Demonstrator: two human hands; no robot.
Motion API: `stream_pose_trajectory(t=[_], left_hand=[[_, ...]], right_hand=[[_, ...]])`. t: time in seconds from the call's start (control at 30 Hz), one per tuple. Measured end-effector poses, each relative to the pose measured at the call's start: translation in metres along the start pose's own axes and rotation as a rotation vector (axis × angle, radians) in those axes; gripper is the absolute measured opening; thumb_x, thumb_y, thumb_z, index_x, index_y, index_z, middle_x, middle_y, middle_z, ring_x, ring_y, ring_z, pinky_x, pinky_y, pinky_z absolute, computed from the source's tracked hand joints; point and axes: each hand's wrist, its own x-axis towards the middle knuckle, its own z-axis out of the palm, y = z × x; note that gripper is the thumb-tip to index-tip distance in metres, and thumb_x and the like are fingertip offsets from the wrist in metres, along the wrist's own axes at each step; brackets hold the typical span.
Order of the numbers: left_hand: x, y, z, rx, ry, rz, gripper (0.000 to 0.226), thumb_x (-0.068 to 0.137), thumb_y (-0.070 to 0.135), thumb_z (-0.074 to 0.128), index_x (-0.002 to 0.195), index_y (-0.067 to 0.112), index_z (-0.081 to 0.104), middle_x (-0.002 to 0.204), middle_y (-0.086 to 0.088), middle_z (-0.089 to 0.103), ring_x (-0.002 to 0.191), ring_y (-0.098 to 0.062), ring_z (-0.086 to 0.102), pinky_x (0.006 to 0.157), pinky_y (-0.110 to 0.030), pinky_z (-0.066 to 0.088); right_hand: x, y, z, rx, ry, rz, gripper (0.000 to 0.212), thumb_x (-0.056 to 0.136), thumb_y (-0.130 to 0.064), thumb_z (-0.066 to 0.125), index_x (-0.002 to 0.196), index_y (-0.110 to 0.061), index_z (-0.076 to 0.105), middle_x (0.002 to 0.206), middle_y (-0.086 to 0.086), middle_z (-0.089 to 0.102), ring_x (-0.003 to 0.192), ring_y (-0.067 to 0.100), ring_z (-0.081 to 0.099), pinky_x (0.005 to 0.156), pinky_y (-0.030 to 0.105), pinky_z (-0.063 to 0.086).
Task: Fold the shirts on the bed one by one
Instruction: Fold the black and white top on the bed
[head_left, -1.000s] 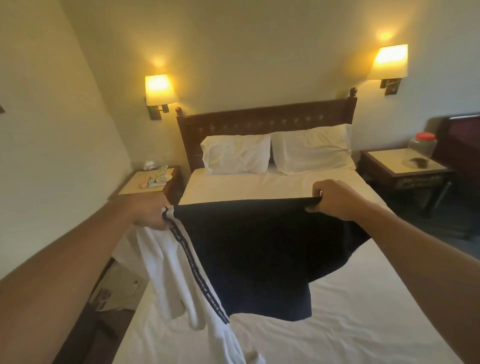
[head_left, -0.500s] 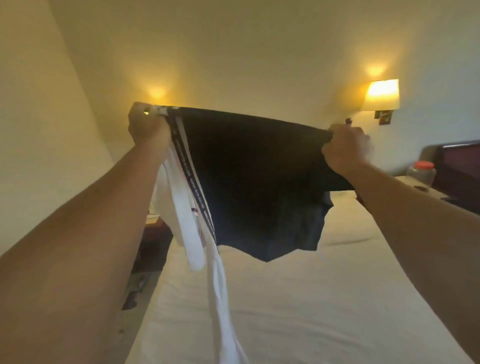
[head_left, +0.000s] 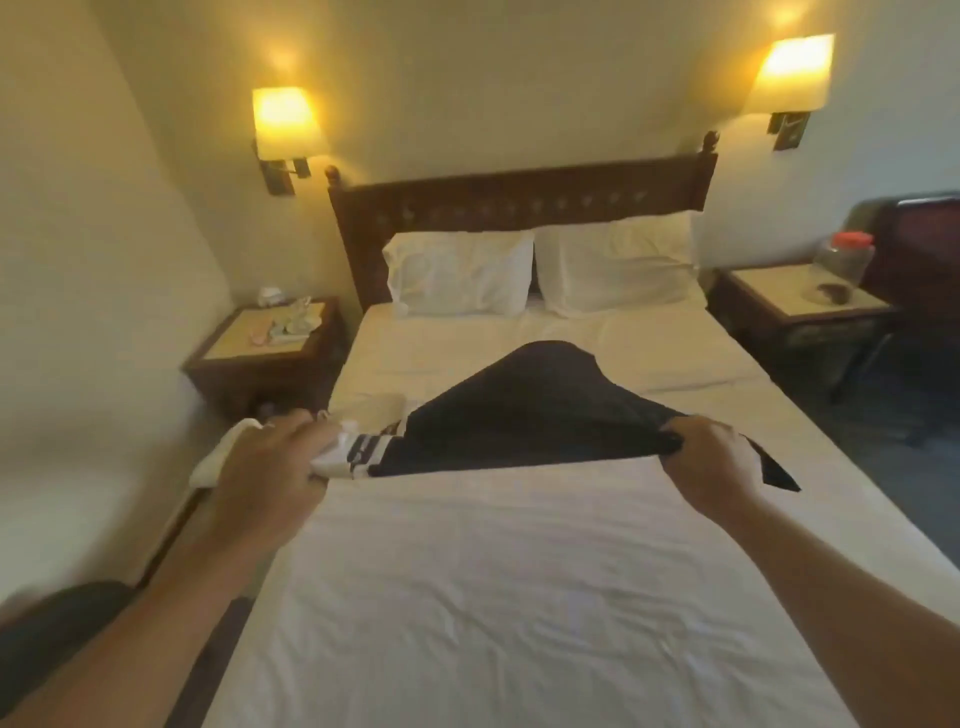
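A dark navy shirt (head_left: 524, 410) with white sleeves and a striped seam stretches out over the white bed (head_left: 509, 597), billowing away from me toward the pillows. My left hand (head_left: 270, 467) grips its near left edge where the white sleeve (head_left: 332, 452) bunches. My right hand (head_left: 711, 457) grips the near right edge of the dark cloth. A dark corner (head_left: 774, 473) pokes out past my right wrist. Both hands hover just above the sheet at mid-bed.
Two white pillows (head_left: 540, 267) lean on the wooden headboard (head_left: 519, 195). A nightstand (head_left: 270, 343) with small items stands left of the bed. The right nightstand (head_left: 800, 306) carries a jar with a red lid (head_left: 844, 260). Wall lamps glow on both sides.
Both hands have swung the shirt down from high in the air toward the mattress, and the cloth now flares forward over the bed instead of hanging.
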Motion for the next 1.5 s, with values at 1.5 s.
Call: stream_pose_trajectory(t=[1.5], left_hand=[[-0.447,0.297,0.336,-0.16,-1.148,0.386,0.032,0.101,0.02,0.047,0.133,0.019,0.051,0.106,-0.005,0.065,0.082,-0.028,0.067,0.057,-0.034,0.037]], right_hand=[[-0.437,0.272,0.282,0.351,-0.588,0.945,0.023,0.099,-0.034,0.062,0.089,-0.014,0.057,0.079,0.009,0.062,0.069,0.024,0.06,0.055,0.031,0.04]])
